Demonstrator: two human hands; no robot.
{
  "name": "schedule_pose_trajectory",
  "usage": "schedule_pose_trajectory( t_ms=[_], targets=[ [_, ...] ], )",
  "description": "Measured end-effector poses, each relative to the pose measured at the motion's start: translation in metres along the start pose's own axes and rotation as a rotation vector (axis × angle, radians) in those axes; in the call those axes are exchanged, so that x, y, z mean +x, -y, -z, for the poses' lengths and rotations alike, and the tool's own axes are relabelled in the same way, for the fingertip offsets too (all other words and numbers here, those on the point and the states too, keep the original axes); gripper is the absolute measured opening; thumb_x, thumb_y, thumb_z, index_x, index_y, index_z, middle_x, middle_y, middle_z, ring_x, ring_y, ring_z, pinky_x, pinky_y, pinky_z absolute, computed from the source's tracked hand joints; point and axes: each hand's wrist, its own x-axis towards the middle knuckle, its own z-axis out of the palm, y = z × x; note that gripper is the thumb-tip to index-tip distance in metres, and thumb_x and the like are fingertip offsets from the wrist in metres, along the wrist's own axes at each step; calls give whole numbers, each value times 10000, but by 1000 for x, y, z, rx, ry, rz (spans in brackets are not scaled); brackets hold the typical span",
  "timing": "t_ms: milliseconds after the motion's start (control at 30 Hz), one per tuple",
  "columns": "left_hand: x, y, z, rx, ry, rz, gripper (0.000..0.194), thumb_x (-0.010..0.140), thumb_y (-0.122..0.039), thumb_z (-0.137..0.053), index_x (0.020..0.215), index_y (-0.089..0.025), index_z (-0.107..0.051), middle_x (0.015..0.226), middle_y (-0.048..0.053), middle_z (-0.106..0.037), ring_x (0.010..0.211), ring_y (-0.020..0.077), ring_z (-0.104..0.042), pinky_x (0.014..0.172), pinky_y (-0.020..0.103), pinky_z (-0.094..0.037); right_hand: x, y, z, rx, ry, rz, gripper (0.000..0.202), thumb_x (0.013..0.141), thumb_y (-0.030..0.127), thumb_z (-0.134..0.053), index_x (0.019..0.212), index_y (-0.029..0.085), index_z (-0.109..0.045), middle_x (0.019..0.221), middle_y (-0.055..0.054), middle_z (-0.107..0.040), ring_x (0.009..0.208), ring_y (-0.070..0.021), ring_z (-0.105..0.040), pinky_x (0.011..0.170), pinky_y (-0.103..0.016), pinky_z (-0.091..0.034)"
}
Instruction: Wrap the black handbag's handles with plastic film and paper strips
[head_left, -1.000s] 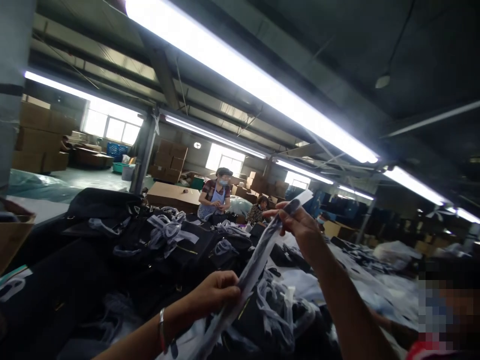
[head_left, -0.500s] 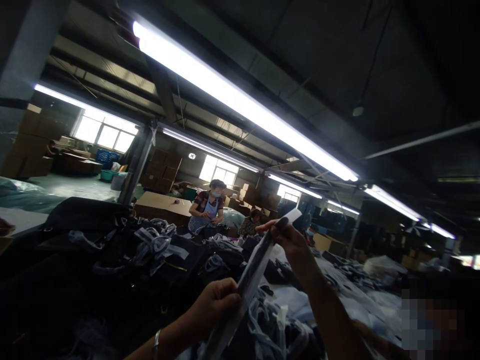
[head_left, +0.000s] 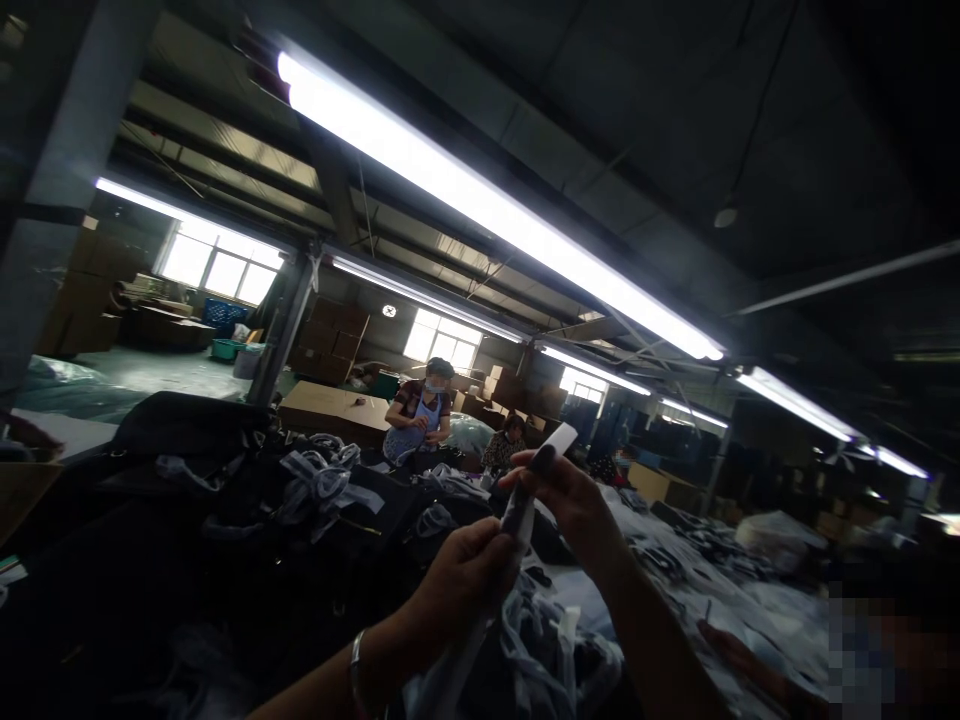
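A long dark strap in pale, translucent wrapping (head_left: 517, 515) slants up to the right across the middle of the head view. My left hand (head_left: 474, 570), with a silver bracelet at the wrist, is closed around it partway along. Just above, my right hand (head_left: 564, 492) pinches the strap near its upper end, where a whitish tip sticks out past the fingers. The two hands are close together. Below my left hand the lower length hangs down into shadow over a heap of pale wrapped straps (head_left: 551, 650).
Dark bags (head_left: 187, 440) with pale-wrapped straps (head_left: 319, 480) are piled at the left. White sheeting (head_left: 675, 570) spreads to the right. A co-worker in a blue apron (head_left: 416, 420) stands across the pile, and another person's hand (head_left: 731, 650) reaches in at lower right.
My left hand has slid up along the strap, closer to my right hand. My right hand has shifted slightly left and down, still pinching the upper end.
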Motion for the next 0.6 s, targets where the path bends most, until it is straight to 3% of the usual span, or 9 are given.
schedule_pose_trajectory(
  t_ms=[100,267,467,600],
  targets=[
    [-4,-4,-10,-41,-47,-32,283,884,-386,-638,781,-144,-533,562,-61,-386,463,50,-290,434,198,-187,-4,0,-3,29,10,-26,275,885,377,-601,1098,203,-602,949,-58,-741,900,-195,-651,833,-347,-477],
    [-10,-9,-12,-47,-60,-12,260,890,-356,-635,780,-148,-526,585,-53,-403,485,53,-310,456,195,-214,-10,2,-1,28,45,-37,251,889,354,-598,1080,191,-609,949,-62,-746,880,-188,-651,837,-345,-470],
    [-15,-17,-12,29,18,34,272,924,-405,-554,1000,-143,-556,725,42,-610,519,103,-506,476,204,-369,-14,-3,-2,85,103,-61,224,893,347,-596,1052,192,-623,972,-70,-743,888,-196,-666,824,-349,-494],
    [-13,-20,-15,30,-19,-17,306,934,-412,-535,1085,-146,-535,710,45,-630,474,87,-485,438,181,-342,-15,-5,-6,108,162,-68,213,894,327,-600,1057,194,-633,1006,-69,-732,968,-207,-659,901,-363,-481]
  ],
)
